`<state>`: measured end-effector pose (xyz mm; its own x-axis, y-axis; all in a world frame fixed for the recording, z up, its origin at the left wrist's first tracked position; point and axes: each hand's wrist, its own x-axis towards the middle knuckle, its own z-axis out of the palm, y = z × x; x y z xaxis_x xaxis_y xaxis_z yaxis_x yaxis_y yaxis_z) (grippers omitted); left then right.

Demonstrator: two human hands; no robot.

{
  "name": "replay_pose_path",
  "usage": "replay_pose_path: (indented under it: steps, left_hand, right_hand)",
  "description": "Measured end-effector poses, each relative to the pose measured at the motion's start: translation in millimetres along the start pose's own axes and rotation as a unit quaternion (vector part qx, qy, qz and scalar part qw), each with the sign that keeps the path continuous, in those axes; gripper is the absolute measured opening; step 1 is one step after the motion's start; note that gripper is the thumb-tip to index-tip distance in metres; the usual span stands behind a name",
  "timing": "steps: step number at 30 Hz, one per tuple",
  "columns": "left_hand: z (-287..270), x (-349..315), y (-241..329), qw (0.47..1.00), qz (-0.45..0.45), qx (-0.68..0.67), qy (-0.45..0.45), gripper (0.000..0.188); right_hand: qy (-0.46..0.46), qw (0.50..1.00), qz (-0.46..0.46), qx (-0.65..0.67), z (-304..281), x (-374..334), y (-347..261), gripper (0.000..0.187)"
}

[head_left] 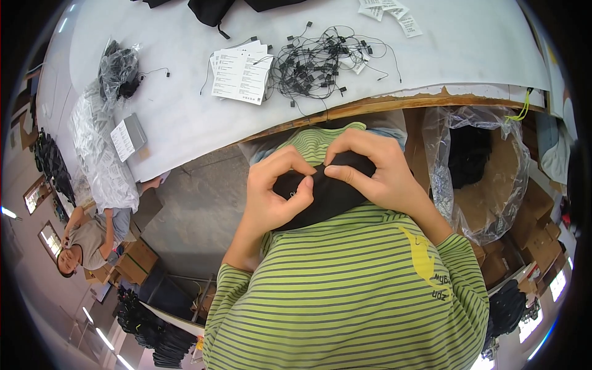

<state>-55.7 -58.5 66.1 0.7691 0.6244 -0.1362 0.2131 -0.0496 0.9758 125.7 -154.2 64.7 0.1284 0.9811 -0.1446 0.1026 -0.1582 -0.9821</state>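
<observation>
Against the green striped shirt, I see the right hand pinching a soft black cloth piece by its upper edge; the left hand curls nearly closed over it, hold unclear to me. Beyond, tangled thin black cords lie on the white-covered table.

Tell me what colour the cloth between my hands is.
The cloth is black, seen best in the head view.

A loose lime-green T-shirt w/ thin dark horiz. stripes is worn, btm ctr of frame. A curved yellow printed motif and small dark lettering are set R of ctr. Short striped sleeves are seen lower L & R, w/ forearms left bare.
</observation>
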Motion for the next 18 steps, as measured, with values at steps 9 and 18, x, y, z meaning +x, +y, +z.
replay_pose_path:
  steps: [9, 18]
  left_hand:
    - [4.6, -3.6, 4.9, 0.993, -0.057, -0.083, 0.054, 0.018]
    - [8.6, -6.1, 9.7, 0.997, -0.048, 0.045, 0.038, 0.019]
  right_hand:
    - [0.005, 1.0, 0.008, 0.011, -2.6, -0.5, 1.7, 0.012]
    - [-0.014, 1.0, 0.001, -0.009, -4.7, -4.2, 4.7, 0.011]
